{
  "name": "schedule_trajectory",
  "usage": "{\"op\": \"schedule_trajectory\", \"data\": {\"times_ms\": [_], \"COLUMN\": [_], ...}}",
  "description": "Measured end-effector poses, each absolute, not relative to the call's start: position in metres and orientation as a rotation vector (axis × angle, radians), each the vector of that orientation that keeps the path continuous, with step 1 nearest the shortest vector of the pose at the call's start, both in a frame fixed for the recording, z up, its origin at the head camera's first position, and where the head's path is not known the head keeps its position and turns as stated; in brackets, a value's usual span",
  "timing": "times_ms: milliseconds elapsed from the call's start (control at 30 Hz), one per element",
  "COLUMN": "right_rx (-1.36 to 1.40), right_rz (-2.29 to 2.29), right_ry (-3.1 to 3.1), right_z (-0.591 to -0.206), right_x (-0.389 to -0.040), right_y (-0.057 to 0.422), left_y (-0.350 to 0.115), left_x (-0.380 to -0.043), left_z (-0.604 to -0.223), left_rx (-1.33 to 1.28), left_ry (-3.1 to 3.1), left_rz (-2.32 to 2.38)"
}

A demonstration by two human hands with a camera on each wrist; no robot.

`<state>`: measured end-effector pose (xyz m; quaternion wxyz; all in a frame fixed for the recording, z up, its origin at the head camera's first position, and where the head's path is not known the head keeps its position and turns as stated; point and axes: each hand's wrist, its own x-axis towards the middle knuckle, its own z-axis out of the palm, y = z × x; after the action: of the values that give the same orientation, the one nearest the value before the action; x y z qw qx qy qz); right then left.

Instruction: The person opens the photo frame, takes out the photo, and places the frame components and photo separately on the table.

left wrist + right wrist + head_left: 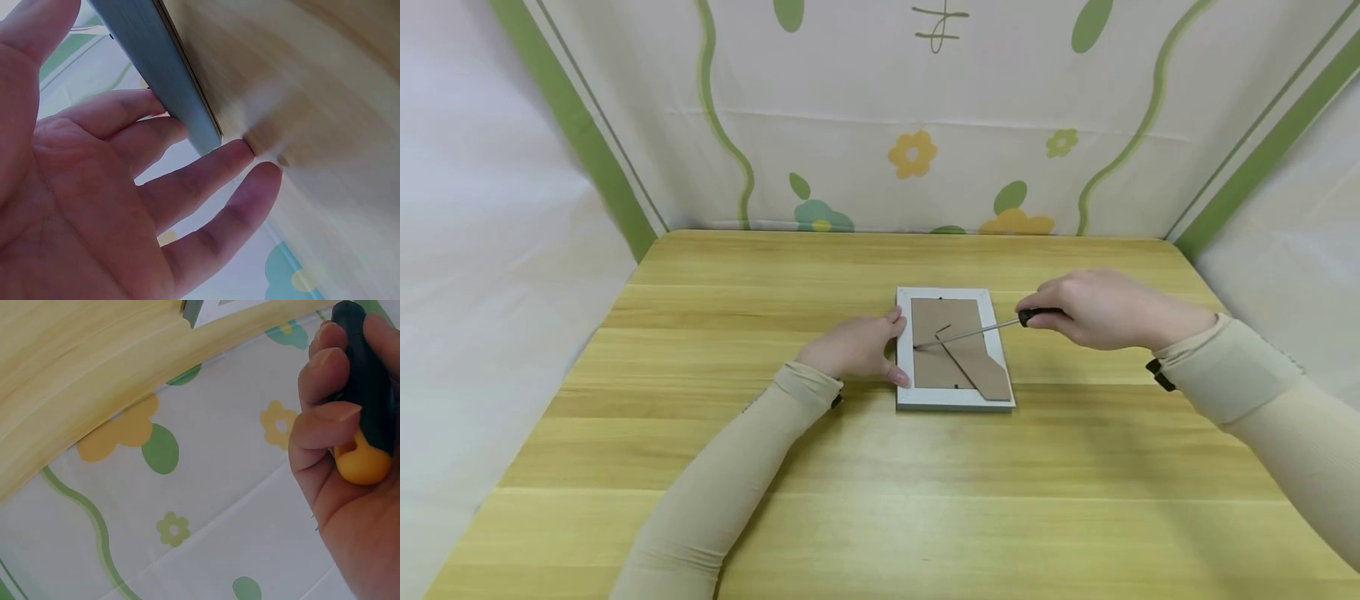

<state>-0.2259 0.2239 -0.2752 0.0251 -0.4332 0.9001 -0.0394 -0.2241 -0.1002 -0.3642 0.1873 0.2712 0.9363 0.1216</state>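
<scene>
A white-bordered picture frame [904, 367] lies face down on the table, showing its brown backing board [928, 367] and an angled stand leg [982, 371]. Small dark tabs sit along the board's edges. My left hand [859, 348] rests against the frame's left side, thumb at the near corner and another fingertip farther up; the left wrist view has its fingers spread beside the grey frame edge [159, 69]. In my right hand [1093, 308] I grip a screwdriver [981, 331] with a black handle and yellow end [364, 464]. Its metal shaft crosses the board, the tip right at the left-edge tab.
The wooden table [850, 517] extends all around the frame. Behind it hangs a pale curtain [850, 92] with flowers and green vines, and pale cloth also hangs at both sides. Each sleeved forearm has a dark strap at the wrist.
</scene>
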Motion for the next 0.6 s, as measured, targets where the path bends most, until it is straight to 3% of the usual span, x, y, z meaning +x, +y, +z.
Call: {"op": "schedule_trajectory", "data": {"times_ms": [333, 600], "right_rx": [-1.384, -1.571], "right_rz": [-0.082, 0.294], "right_ry": [2.794, 2.793], "right_z": [-0.276, -0.227], "right_x": [-0.225, -0.227], "right_y": [0.221, 0.163], "left_y": [-0.098, -0.098], "left_x": [-0.224, -0.224], "left_z": [-0.363, -0.361], "left_rx": [0.757, 0.771], "left_ry": [2.624, 2.613], "left_rz": [0.357, 0.369]}}
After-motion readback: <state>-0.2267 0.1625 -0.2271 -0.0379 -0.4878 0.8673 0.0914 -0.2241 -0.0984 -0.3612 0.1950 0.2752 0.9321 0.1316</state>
